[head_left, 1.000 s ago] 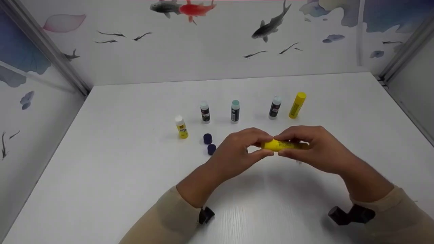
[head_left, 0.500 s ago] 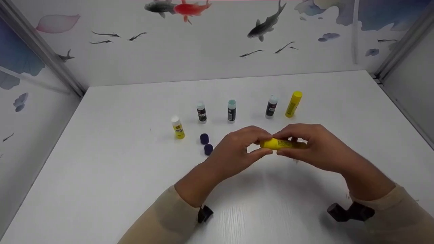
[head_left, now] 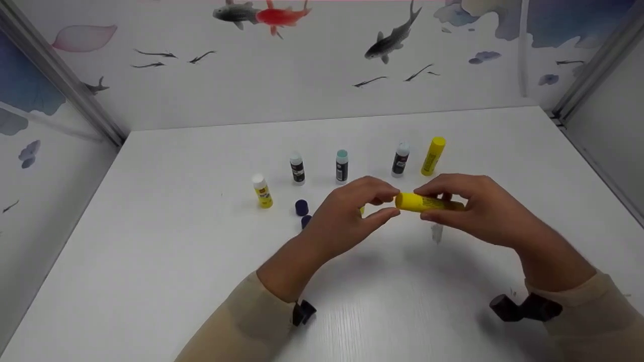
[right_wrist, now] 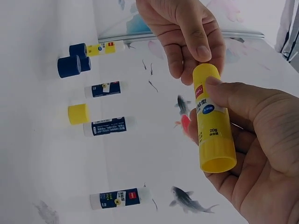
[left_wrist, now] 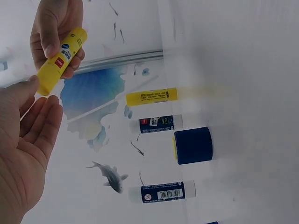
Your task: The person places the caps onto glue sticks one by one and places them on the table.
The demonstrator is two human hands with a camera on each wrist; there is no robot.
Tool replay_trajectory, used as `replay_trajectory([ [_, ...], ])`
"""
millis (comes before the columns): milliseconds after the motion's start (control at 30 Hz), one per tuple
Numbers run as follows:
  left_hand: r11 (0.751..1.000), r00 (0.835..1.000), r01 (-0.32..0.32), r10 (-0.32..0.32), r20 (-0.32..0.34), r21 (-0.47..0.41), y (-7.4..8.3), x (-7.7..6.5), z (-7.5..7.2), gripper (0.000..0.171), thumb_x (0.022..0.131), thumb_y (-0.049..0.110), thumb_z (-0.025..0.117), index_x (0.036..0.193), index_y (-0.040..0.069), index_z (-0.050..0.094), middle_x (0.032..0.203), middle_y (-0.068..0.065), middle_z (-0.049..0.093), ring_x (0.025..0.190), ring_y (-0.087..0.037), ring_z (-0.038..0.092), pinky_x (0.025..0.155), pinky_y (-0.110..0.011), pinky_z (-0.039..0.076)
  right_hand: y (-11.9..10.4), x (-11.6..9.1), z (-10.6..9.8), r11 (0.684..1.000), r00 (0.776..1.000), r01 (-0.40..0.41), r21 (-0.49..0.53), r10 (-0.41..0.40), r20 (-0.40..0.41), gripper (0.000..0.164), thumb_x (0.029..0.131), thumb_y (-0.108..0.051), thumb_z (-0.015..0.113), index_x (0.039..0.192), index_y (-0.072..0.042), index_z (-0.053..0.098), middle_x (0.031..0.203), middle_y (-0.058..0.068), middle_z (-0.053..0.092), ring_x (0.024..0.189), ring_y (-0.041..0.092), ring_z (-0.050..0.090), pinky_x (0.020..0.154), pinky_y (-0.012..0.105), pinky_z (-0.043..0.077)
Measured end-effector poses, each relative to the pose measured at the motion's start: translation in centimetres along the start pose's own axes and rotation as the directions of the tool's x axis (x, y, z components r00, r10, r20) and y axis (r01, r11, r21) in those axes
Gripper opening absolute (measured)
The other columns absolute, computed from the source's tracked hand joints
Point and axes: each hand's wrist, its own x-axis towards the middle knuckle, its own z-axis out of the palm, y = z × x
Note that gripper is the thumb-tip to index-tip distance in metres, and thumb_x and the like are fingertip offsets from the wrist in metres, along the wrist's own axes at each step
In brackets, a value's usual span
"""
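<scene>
My right hand (head_left: 478,208) grips a yellow glue stick (right_wrist: 210,112) around its barrel, holding it sideways over the table in the head view. In the right wrist view its hollow end faces the camera. My left hand (head_left: 347,216) is at the other end of the glue stick, thumb and fingers parted, with a small gap from it in the head view. Below the left hand, a yellow cap (right_wrist: 78,114) stands on the table. Two dark blue caps (head_left: 301,207) are to the left of that hand, the nearer one partly hidden by it.
Behind the hands stand several glue sticks: a yellow one (head_left: 433,157) at the right, dark-labelled ones (head_left: 342,168) without caps, and a yellow-and-white one (head_left: 262,192) at the left. A grey smudge (head_left: 436,233) marks the table. A fish-patterned wall (head_left: 302,85) closes the back.
The left fingers have come off the end of the glue stick. My right hand has moved slightly up and right with it. The yellow cap now shows behind the left hand.
</scene>
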Motion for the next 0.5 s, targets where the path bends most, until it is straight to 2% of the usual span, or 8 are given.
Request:
replay_trajectory([
  [267, 0.995, 0.995, 0.098, -0.098, -0.012, 0.021, -0.2, 0.4, 0.3, 0.034, 0.100, 0.026, 0.072, 0.131, 0.013, 0.068, 0.126, -0.001, 0.071, 0.108, -0.010, 0.072, 0.094, -0.016, 0.057, 0.8, -0.3, -0.9, 1.000, 0.996, 0.025, -0.012, -0.025, -0.084, 0.038, 0.085, -0.003, 0.084, 0.118, -0.020, 0.075, 0.107, -0.010, 0.073, 0.087, 0.007, 0.059, 0.073, 0.015, 0.051],
  [400, 0.992, 0.995, 0.103, -0.104, 0.006, 0.067, -0.4, 0.6, 0.4, 0.037, 0.100, 0.028, 0.072, 0.134, 0.014, 0.067, 0.128, 0.000, 0.069, 0.109, -0.010, 0.071, 0.094, -0.015, 0.056, 1.1, -0.3, -1.2, 1.000, 0.992, 0.013, -0.014, -0.015, -0.127, 0.042, 0.087, -0.002, 0.082, 0.124, -0.021, 0.074, 0.111, -0.009, 0.073, 0.089, 0.007, 0.058, 0.073, 0.014, 0.050],
  [500, 0.989, 0.994, 0.100, -0.104, 0.030, 0.104, -0.7, 0.8, 0.4, 0.039, 0.100, 0.030, 0.071, 0.137, 0.015, 0.065, 0.131, 0.001, 0.068, 0.111, -0.010, 0.070, 0.094, -0.014, 0.055, 1.4, -0.3, -1.5, 1.000, 0.987, 0.001, -0.007, -0.002, -0.162, 0.046, 0.090, -0.001, 0.079, 0.131, -0.020, 0.072, 0.116, -0.007, 0.073, 0.091, 0.007, 0.058, 0.079, 0.011, 0.049],
])
